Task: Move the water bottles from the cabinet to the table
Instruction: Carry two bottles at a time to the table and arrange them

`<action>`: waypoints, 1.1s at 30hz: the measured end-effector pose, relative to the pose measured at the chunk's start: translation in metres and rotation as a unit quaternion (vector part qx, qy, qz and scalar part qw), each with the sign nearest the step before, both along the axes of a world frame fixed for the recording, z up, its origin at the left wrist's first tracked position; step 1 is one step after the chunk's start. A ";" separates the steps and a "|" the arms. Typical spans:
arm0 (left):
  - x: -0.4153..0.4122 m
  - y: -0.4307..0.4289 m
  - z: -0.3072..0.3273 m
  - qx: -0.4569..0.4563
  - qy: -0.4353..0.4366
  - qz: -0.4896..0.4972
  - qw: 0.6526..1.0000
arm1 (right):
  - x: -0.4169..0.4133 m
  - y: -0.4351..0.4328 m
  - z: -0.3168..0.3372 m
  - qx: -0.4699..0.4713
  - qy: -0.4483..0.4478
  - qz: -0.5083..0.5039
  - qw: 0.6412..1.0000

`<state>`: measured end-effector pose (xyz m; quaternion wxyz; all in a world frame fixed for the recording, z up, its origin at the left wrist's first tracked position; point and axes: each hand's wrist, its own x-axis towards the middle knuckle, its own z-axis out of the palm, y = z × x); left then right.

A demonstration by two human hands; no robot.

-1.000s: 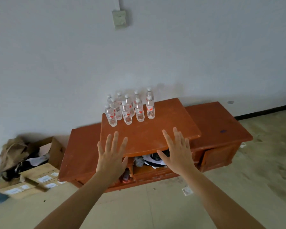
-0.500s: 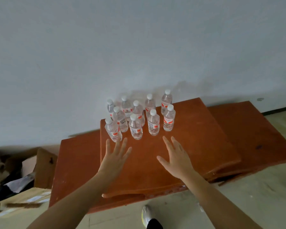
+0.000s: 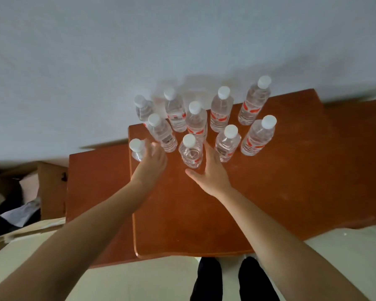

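- Now ten water bottles [image 3: 220,114] stand upright in a loose cluster at the back of the cabinet [image 3: 269,181], on its raised top board and close to the wall [image 3: 182,40].
- Both arms reach forward to the front of the cluster.
- The left hand [image 3: 151,161] is up against the right side of the front-left bottle [image 3: 136,148], which stands at the board's left edge. Its fingers are blurred, so I cannot tell whether they grip the bottle.
- The right hand [image 3: 213,170] is spread wide, with the thumb out to the left and the fingers stretched up the right side of the front-middle bottle [image 3: 191,153], touching it or just beside it.
- The other eight bottles stand behind and to the right, apart from both hands.
- The bottles are clear ribbed plastic with white round screw caps, and several carry red-and-white labels.
- The cabinet is smooth reddish-brown wood, and its top board has rounded corners.
- A cardboard box [image 3: 50,187] sits left of the cabinet.
- The floor [image 3: 139,279] is pale, and dark trouser legs [image 3: 206,279] show at the bottom.
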<state>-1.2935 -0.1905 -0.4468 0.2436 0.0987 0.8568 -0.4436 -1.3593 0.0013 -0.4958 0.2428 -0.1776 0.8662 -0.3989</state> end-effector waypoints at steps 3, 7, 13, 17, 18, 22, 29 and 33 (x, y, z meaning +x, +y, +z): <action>-0.007 -0.008 -0.006 0.016 0.011 0.058 0.998 | -0.014 -0.030 -0.020 -0.063 -0.015 -0.068 0.996; 0.001 -0.026 -0.018 0.044 0.038 0.198 0.978 | -0.020 -0.052 -0.042 -0.096 0.027 -0.121 0.988; 0.065 -0.042 -0.037 0.194 0.101 0.416 0.883 | -0.006 -0.045 -0.040 -0.016 0.127 0.010 0.992; 0.119 -0.021 -0.042 0.245 0.123 0.413 0.868 | 0.020 -0.017 -0.026 0.016 0.139 0.059 0.988; 0.136 -0.015 -0.034 0.245 0.129 0.412 0.868 | 0.027 -0.013 -0.016 0.010 0.149 0.072 0.986; 0.177 -0.001 -0.006 0.262 0.161 0.397 0.865 | 0.039 -0.006 0.016 -0.020 0.237 0.144 0.961; 0.257 0.047 0.093 0.222 0.315 0.407 0.828 | 0.059 -0.012 0.110 -0.018 0.384 0.313 0.869; 0.314 0.096 0.141 0.157 0.381 0.417 0.810 | 0.087 -0.017 0.152 -0.057 0.484 0.365 0.793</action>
